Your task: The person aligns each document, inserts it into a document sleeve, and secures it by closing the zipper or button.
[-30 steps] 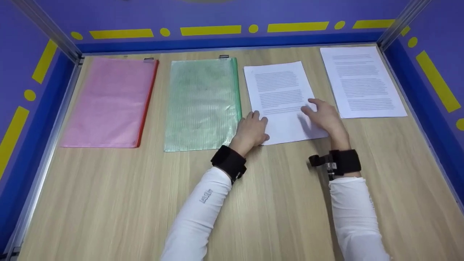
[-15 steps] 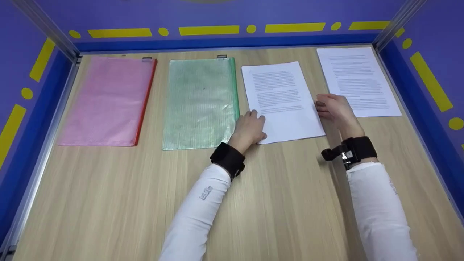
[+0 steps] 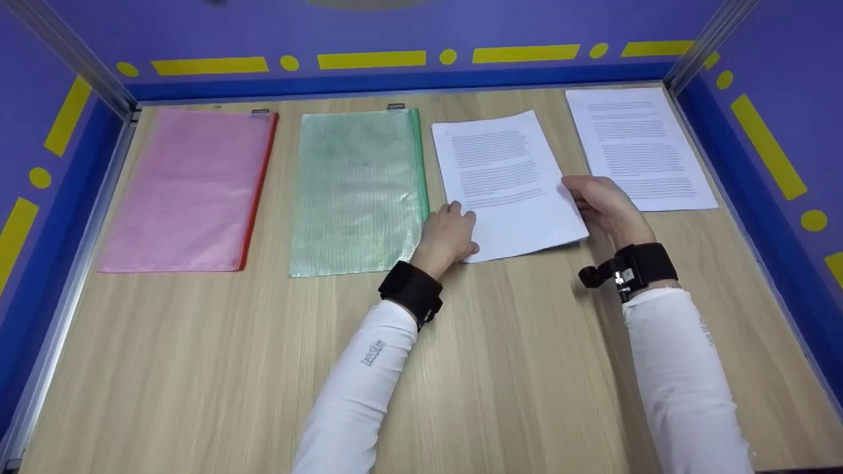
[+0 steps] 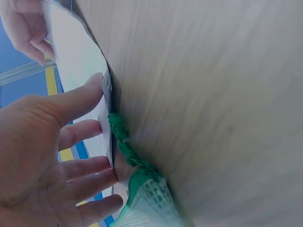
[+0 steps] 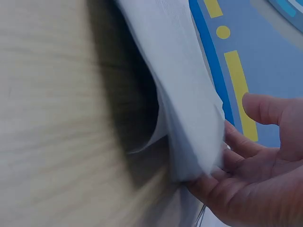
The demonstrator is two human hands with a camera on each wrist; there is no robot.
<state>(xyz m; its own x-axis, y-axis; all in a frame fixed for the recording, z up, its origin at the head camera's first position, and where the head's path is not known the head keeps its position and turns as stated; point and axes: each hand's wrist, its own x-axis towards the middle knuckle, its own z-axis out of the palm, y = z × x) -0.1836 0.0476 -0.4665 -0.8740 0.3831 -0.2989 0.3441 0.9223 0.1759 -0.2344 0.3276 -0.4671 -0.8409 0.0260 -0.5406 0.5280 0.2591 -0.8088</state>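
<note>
A stack of printed paper sheets (image 3: 510, 230) lies in the middle right of the head view, its lower right corner raised off the table. At its lower left edge rests my left hand (image 3: 449, 232), thumb and fingertips touching the sheets in the left wrist view. My right hand (image 3: 609, 205) is at the right edge of the same stack. In the right wrist view, its fingers (image 5: 241, 142) touch the lifted sheets from the side and below, while the thumb stands apart. One lower sheet (image 5: 162, 124) curls away from the others there.
A green zip folder (image 3: 355, 197) lies just left of my left hand, and a pink zip folder (image 3: 188, 191) farther left. Another printed paper stack (image 3: 639, 148) sits beyond my right hand. Blue-purple panels (image 3: 369, 29) enclose the wooden table (image 3: 217, 368).
My right hand moved off the top of the paper stack to its right edge, and that corner has risen. My left hand stays at the left edge.
</note>
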